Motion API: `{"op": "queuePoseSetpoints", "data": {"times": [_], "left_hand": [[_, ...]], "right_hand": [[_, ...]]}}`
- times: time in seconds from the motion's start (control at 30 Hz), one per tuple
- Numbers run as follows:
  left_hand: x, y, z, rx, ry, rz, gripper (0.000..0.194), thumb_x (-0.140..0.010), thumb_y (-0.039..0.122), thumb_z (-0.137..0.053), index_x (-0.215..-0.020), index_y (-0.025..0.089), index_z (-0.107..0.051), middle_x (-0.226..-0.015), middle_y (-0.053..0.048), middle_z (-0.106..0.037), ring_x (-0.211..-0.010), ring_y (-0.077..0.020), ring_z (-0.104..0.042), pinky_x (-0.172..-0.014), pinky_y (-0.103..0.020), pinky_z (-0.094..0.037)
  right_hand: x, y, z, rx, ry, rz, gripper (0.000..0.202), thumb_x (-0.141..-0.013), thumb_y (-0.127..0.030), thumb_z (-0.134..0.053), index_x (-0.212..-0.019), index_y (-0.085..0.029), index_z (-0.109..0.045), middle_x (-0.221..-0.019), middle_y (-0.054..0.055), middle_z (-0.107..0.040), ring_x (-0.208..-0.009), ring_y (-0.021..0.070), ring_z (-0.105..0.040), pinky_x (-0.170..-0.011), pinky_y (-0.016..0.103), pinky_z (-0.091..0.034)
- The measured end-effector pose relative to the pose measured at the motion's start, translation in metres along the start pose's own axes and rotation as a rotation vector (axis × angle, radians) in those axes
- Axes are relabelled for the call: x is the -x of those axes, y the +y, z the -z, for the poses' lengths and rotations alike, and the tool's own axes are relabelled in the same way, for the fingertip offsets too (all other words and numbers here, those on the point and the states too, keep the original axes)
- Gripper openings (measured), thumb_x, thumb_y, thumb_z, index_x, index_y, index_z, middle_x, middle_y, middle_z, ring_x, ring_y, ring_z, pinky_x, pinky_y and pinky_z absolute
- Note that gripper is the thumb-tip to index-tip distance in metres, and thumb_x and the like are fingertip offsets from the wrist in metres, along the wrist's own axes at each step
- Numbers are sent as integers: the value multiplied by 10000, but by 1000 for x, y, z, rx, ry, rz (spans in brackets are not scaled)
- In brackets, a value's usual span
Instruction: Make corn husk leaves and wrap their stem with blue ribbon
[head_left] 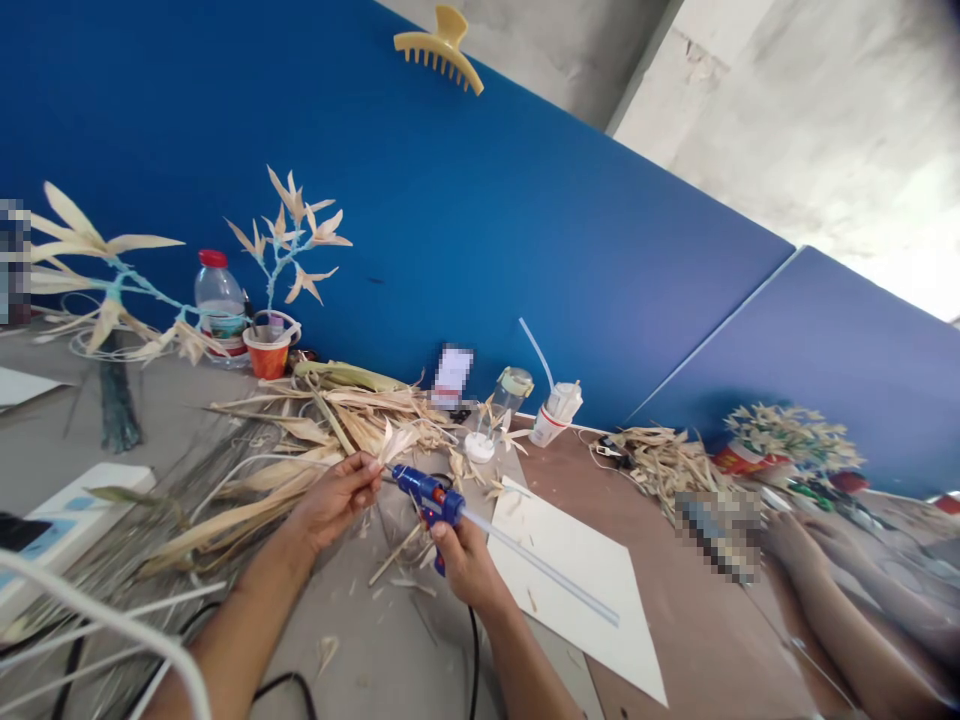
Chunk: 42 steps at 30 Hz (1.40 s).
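Observation:
Wrapped round the handle of a blue hot glue gun (431,497) is my right hand (471,565). A long translucent glue stick (555,577) runs out of the gun's back end. My left hand (349,492) is closed in a pinch on a small pale corn husk flower (395,441), whose petals point up. The gun's nozzle is right at the base of this flower; whether they touch I cannot tell. Dry corn husks (247,510) lie spread to the left of and behind my left hand. A white sheet (577,580) lies under the glue stick, with husk scraps on it.
Behind stand a red cup (268,352) by a husk-flower branch (289,245), a water bottle (221,310), a glass jar (511,390) and a white cup (551,420). A power strip (112,490) and cables are left. Another person's hands (799,550) are at right.

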<state>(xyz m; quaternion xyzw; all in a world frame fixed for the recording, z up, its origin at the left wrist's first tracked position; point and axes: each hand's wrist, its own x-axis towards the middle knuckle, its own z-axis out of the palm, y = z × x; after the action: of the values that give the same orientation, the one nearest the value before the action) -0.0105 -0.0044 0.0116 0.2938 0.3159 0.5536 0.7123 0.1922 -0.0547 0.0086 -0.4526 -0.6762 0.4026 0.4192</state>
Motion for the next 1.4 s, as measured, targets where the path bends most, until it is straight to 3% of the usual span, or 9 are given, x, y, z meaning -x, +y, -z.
{"op": "queuePoseSetpoints", "data": {"times": [0.67, 1.1, 1.4], "left_hand": [[-1, -3, 0, -132, 26, -35, 264, -652, 283, -769, -659, 135, -552, -545, 13, -577, -413, -24, -391, -395, -126, -255], [-3, -3, 4, -78, 31, -31, 251, -650, 271, -775, -683, 139, -563, -554, 15, -585, -423, -24, -401, -407, -124, -277], [-2, -3, 3, -77, 7, -19, 244, -662, 265, -768, -674, 135, -563, -555, 22, -571, -422, -16, -398, -402, -110, -272]], "right_hand": [[1, 3, 0, 23, -2, -8, 535, -860, -591, -400, -973, -140, -666, -678, 35, -557, -611, 149, -481, -554, 254, -404], [2, 2, 0, 64, -16, 31, 522, -862, -567, -406, -977, -128, -665, -716, 46, -569, -611, 145, -469, -558, 256, -400], [-1, 3, 0, -57, 40, -23, 541, -823, -630, -424, -845, -135, -643, -594, 3, -464, -542, 118, -389, -477, 226, -333]]}}
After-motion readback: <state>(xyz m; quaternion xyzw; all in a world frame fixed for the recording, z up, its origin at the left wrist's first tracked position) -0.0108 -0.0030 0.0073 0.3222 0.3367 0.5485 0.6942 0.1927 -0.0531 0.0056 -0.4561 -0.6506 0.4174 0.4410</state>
